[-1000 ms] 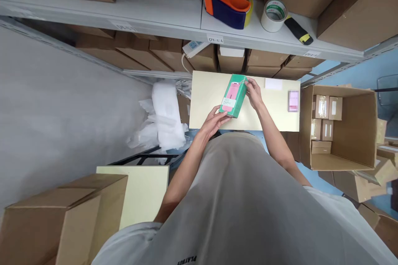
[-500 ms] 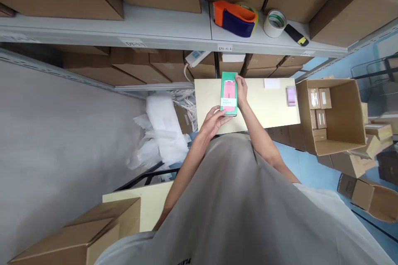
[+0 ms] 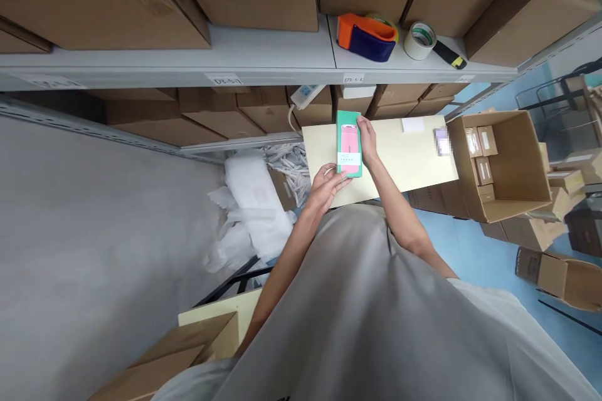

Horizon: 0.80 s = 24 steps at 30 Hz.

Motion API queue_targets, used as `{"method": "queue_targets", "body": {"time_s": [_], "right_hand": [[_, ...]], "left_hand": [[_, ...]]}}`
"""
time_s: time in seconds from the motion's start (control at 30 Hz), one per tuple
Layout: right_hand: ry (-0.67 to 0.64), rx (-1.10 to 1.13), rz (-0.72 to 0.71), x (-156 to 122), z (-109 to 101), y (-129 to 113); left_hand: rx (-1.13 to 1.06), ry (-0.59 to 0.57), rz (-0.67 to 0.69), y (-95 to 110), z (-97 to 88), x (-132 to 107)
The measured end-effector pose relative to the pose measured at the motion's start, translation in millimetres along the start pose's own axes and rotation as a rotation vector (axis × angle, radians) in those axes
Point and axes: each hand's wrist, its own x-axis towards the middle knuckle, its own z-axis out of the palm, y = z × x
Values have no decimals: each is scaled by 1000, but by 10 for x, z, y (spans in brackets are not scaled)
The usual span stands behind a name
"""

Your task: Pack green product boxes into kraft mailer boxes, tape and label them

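Note:
Both my hands hold a green box with a pink printed front and a white band near its lower end. My left hand is closed on the lower left corner, with its thumb on the front. My right hand grips the upper right side. The box is held over a pale yellow tabletop. Farther right on that surface lie a white slip of paper and a small purplish item whose details are blurred.
An open carton with small boxes stands right of the tabletop. On the shelf ahead lie an orange and blue tape dispenser, a tape roll and a cutter. White foam wrap is at left, below a power strip.
The whole view has shifted and tilted slightly, so the shelf sits lower in it. My hands keep the same hold on the green box.

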Motion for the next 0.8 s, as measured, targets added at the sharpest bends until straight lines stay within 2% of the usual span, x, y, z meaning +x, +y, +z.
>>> {"method": "queue_targets", "body": {"time_s": [0.17, 0.27, 0.37, 0.47, 0.57, 0.7, 0.8], "right_hand": [[-7, -239, -143, -222, 152, -170], [-59, -293, -158, -225, 249, -242], [-80, -185, -150, -151, 311, -246], [-75, -27, -104, -119, 365, -188], [-42, 71, -28, -153, 414, -120], [-16, 99, -12, -183, 410, -94], [-46, 79, -32, -179, 373, -106]], "left_hand": [[230, 209, 217, -35, -8, -20], [262, 235, 271, -13, -10, -65], [115, 192, 207, 58, -100, -98], [-57, 132, 26, 152, -227, -82], [-98, 41, -112, 213, -293, -49], [-52, 22, -81, 217, -282, -37], [24, 59, -9, 197, -248, -21]]}}
